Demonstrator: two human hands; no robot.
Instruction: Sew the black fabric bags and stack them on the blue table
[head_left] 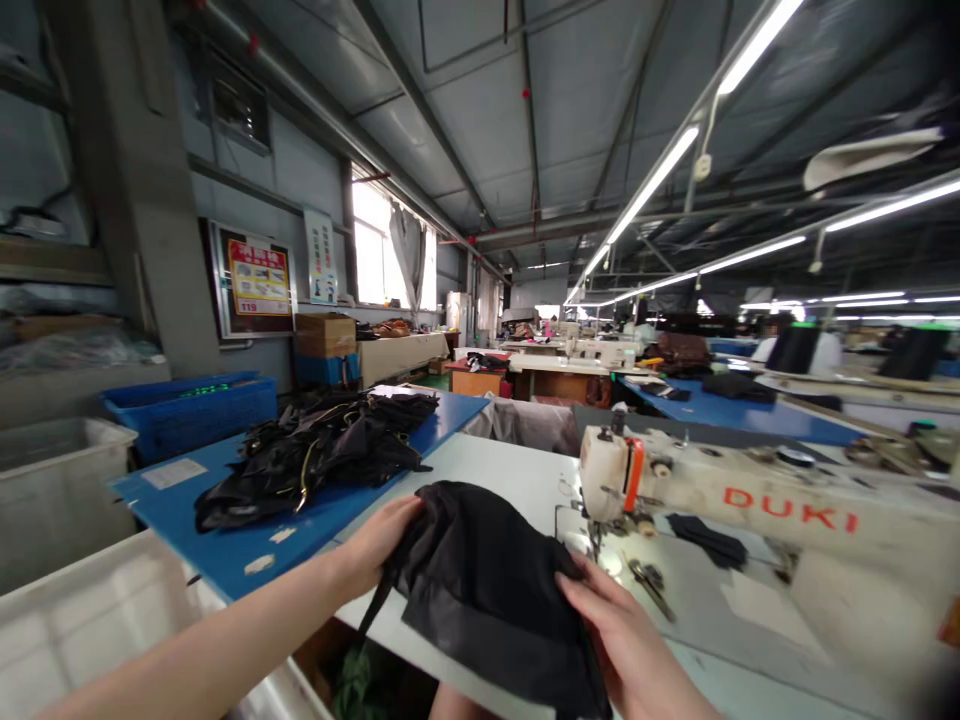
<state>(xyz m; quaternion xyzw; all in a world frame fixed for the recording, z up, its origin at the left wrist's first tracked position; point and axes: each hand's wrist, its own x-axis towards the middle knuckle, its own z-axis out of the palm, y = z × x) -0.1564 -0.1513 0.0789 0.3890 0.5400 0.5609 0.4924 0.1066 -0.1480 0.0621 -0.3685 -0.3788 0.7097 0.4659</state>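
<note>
1. The person's left hand (pixel 386 545) is closed on the upper left edge of a black fabric piece (pixel 487 570), pinching the cloth.
2. The person's right hand (pixel 611 625) grips the same piece at its right edge, with the thumb over the cloth.
3. The black fabric piece is held between the 2 hands, above the near edge of a pale sewing table (pixel 480 462); a narrow strip of it hangs down at the left.
4. Just beyond the right hand stands an industrial sewing machine (pixel 750 490) marked "DUKI" in red, with a bright light near its needle.
5. Metal thread snips (pixel 651 588) lie by the machine's needle area, near a small folded black cloth (pixel 709 540).
6. On the adjoining blue table (pixel 322 535) rests a heap of black fabric pieces (pixel 330 440) with yellowish edging, beside a white paper sheet (pixel 172 473).
7. Farther left are a blue plastic crate (pixel 195 408) and a white bin (pixel 56 505).
</note>
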